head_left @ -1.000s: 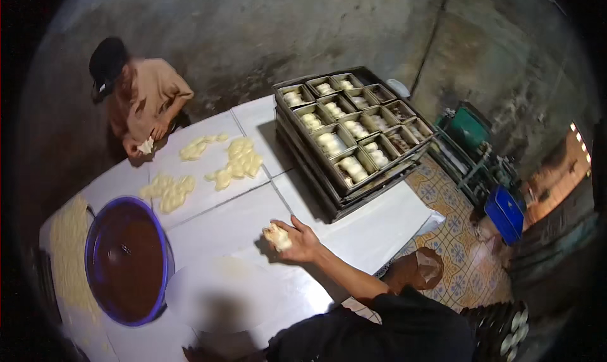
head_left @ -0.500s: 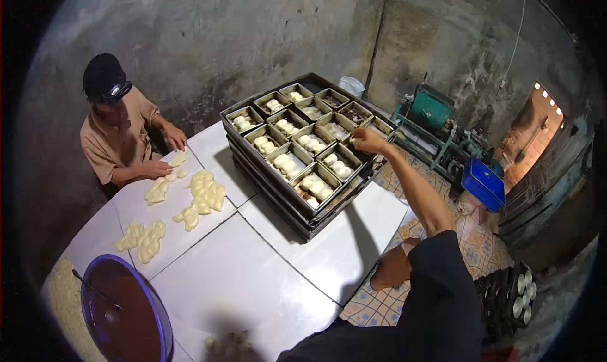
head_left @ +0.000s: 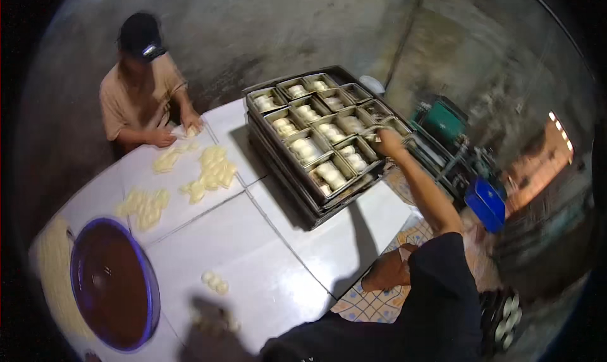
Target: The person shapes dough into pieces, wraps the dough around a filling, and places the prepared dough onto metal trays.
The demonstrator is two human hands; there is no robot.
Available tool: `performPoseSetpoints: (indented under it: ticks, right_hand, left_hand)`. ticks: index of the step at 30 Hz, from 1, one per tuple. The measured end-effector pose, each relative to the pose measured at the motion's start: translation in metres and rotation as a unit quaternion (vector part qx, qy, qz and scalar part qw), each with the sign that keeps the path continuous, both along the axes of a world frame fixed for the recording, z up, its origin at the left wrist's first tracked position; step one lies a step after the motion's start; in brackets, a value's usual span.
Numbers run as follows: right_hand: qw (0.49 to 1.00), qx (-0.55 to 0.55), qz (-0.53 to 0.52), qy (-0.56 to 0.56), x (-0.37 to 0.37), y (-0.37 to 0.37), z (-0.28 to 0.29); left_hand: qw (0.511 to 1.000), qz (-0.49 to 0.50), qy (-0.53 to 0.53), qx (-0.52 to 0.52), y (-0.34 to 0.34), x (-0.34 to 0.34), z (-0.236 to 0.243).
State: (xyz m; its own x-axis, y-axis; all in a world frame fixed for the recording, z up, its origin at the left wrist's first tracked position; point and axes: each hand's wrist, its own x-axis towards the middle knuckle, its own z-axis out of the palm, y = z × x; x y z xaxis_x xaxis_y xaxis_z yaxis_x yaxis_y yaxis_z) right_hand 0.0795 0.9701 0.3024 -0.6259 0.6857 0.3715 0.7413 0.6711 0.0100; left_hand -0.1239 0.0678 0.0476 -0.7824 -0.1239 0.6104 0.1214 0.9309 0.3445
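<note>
My right hand [head_left: 387, 142] reaches over the right side of a stack of dark trays [head_left: 281, 175], by the rims of the loaf tins there. Its fingers look curled together, and what they hold is too blurred to make out. Set in the top tray are several rectangular loaf tins [head_left: 316, 148], many with pale dough pieces [head_left: 305, 149] in them. A few tins toward the far right show no clear dough lumps. My left hand is out of view.
Across the white tiled table [head_left: 208, 248], a co-worker [head_left: 142, 96] handles pale dough. Dough clusters [head_left: 212, 169] lie nearby. A small dough row [head_left: 215, 282] sits in front of me. At left is a purple-rimmed basin [head_left: 155, 292]; on the right, a green machine [head_left: 446, 122] and blue container [head_left: 485, 204].
The view has shifted, so the trays and co-worker appear farther right. My right hand stays at the tray's right side. The small dough row near me shows more clearly.
</note>
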Motion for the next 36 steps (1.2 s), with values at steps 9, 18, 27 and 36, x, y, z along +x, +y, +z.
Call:
performPoseSetpoints:
  ticks: [9,18,27,36]
  right_hand:
    - [0.98,-0.092,0.155,0.09,-0.041,-0.203,0.104]
    - [0.657,-0.349,0.651,-0.152,-0.148,-0.54,-0.083]
    - [0.659,-0.357,0.659,-0.062,-0.163,-0.576,-0.191]
    - [0.033,-0.888,0.373,0.267,-0.106,-0.412,-0.04]
  left_hand:
    - [0.995,0.099,0.011,0.028,0.03,0.059,0.03]
    - [0.994,0.101,-0.022,-0.033,0.022,0.066,0.028]
    - [0.993,0.112,0.039,-0.006,0.024,0.055,0.008]
    - [0.991,0.091,0.07,-0.067,0.04,0.069,0.038]
